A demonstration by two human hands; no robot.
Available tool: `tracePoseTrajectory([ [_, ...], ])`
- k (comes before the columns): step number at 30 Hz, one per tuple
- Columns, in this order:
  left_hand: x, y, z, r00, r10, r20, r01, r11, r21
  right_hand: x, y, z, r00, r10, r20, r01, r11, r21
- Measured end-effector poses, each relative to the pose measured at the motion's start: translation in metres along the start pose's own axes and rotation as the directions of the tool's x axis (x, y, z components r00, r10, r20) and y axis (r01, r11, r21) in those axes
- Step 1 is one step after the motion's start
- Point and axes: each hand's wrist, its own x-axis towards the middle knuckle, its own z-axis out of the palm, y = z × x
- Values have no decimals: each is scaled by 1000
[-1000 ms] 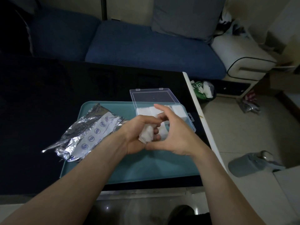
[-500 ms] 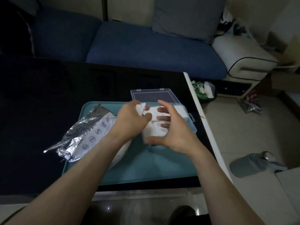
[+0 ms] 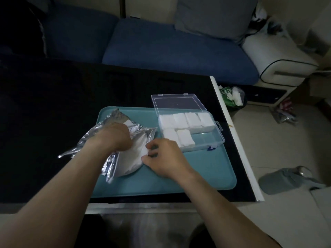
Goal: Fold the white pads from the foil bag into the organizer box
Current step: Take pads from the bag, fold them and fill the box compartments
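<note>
A crumpled foil bag (image 3: 100,135) lies on the left of a teal tray (image 3: 197,169), its mouth facing right. My left hand (image 3: 116,136) grips the bag's upper side at the mouth. A stack of white pads (image 3: 130,160) shows inside the opening. My right hand (image 3: 163,156) pinches the edge of the top pad with thumb and fingers. The clear organizer box (image 3: 214,140) stands at the tray's back right with its lid (image 3: 177,102) open. Several folded pads (image 3: 184,121) fill its back row, and two more sit in the front row.
The tray sits on a black table (image 3: 53,104) whose white right edge (image 3: 238,144) is close to the box. A blue sofa (image 3: 161,45) runs behind the table. A small bin (image 3: 232,97) and a grey object (image 3: 286,179) are on the floor to the right.
Both hands held a folded pad over the box a second ago. That pad now lies in the box's front row. Both hands have moved left and down to the foil bag.
</note>
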Motion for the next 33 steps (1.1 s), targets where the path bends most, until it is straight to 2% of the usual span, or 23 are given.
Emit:
tracePoseTrajectory([
  [4, 8, -10, -1, 999, -24, -29, 19, 987, -160, 11, -2, 17, 999, 23, 25, -20, 993, -115],
  [7, 11, -12, 1, 1000, -2, 1, 2, 970, -243, 16, -6, 22, 999, 45, -18, -46, 998, -35],
  [11, 14, -11, 3, 999, 25, 30, -15, 961, -276, 25, -9, 27, 991, 65, -120, -60, 997, 44],
  [15, 9, -9, -1, 990, 52, 128, -18, 968, -251, 30, -10, 26, 975, 111, -192, -91, 990, 110],
  [21, 9, -2, 1, 1000, -12, 3, 13, 980, -197, 32, -11, 20, 972, 143, -186, -121, 985, 125],
  [23, 11, -2, 1, 999, -32, -26, 27, 981, -191, 30, -11, 11, 972, 169, -163, -137, 972, 189],
  [25, 15, -4, 0, 999, -15, -35, 8, 982, -187, 27, -9, -1, 974, 198, -110, -154, 934, 323],
  [30, 15, -11, -6, 990, 109, 87, -84, 963, -257, 12, -1, -43, 945, 291, -149, -139, 770, 623],
  [31, 13, -13, -8, 990, 120, 75, -94, 956, -278, 10, 0, -51, 938, 305, -163, -126, 742, 658],
  [33, 6, -8, -14, 992, 111, -53, -123, 923, -366, 6, 6, -67, 923, 333, -192, -100, 691, 716],
])
